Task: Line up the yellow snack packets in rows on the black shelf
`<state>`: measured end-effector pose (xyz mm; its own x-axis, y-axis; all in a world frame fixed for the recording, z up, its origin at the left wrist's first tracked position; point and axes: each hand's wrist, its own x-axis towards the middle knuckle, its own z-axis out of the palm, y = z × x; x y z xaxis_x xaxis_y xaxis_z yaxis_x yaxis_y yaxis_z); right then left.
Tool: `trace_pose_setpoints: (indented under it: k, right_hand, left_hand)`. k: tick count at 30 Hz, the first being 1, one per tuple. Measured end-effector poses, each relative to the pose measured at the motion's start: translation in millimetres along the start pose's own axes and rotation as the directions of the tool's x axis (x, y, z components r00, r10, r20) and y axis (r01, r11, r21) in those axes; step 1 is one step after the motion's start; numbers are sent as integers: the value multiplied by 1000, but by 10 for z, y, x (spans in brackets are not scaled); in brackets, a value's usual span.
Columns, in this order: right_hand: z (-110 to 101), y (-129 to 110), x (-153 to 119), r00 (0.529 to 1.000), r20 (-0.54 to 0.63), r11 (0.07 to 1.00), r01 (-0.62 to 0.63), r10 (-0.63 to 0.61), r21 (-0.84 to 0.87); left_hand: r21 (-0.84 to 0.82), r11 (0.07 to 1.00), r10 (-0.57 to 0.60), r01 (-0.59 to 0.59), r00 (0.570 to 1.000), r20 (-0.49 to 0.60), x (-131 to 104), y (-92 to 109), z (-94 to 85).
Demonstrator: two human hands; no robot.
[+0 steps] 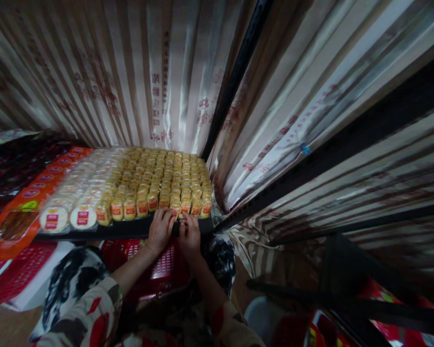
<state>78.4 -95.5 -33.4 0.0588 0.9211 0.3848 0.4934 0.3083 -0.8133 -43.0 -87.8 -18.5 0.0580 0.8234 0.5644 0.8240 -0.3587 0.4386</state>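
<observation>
Yellow packets (159,180) fill black tray (130,230); both hands' fingers (165,217) pinch front-row packet (175,207).

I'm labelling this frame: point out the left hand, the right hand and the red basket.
left hand (160,230), head view, back of hand.
right hand (190,236), head view, back of hand.
red basket (162,270), head view, mesh wall.

We see loose sleeves (94,313) in a pale fabric printed with red and dark grey blotches. They end below the elbow. Both hands (161,230) are bare, without rings.
</observation>
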Motion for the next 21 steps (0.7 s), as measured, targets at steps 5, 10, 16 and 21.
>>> trace_pose_setpoints:
  k: [5, 10, 16, 21]
  right_hand:
    - [27, 39, -5, 999, 3, 999, 34, -34, -30]
    - [50, 69, -25, 999, 4, 998, 39, -39, -47]
    - [12, 35, -26, 998, -12, 998, 61, -61, 20]
    - [-111, -133, -186, 996, 57, 996, 71, -74, 52]
  left_hand:
    - [-6, 999, 43, -43, 998, -41, -19, -89, 105]
    - [-83, 996, 26, -30, 999, -42, -59, -146, 169]
    - [-40, 999, 21, -22, 1000, -21, -62, -150, 157]
    - [-38, 999, 21, -20, 999, 49, -281, -120, -25]
